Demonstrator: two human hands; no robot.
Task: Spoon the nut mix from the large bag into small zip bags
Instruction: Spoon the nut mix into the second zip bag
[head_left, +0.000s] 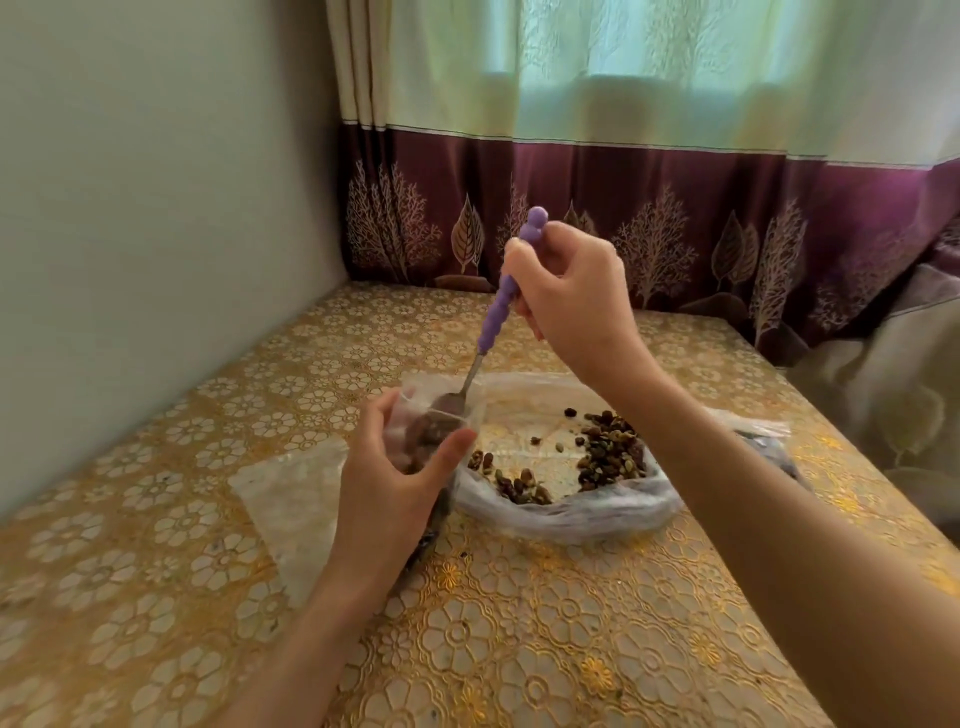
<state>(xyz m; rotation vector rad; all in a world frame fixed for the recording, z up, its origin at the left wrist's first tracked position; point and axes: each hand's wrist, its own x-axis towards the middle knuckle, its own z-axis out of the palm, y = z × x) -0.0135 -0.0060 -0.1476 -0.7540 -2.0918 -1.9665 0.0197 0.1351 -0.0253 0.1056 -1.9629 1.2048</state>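
The nut mix (608, 457) lies mostly in a dark heap inside the large bag (582, 512), which sits slumped open on the desk (519, 649) just right of the left hand's grip, with a few loose pieces scattered across the bag's clear bottom toward that hand. The left hand (395, 478) grips a small zip bag (415, 431) upright, fingers and thumb curled round it to keep its mouth open; some brownish mix already shows through the plastic below the mouth. The right hand (571, 296) is clenched round the purple beaded handle of the spoon (496, 306), held above and beyond the left grip, and the metal bowl of the spoon dips into the small bag's mouth. The step in hand looks like tipping a spoonful into the small bag. The next move probably calls for lifting the spoon clear without snagging the thin plastic, then swinging it right to the heap for another scoop while the left grip keeps the mouth wide. Flat on the desk to the left of the left hand lies a clear plastic sheet (291, 493), perhaps further unfilled bags, though that cannot be told for sure.
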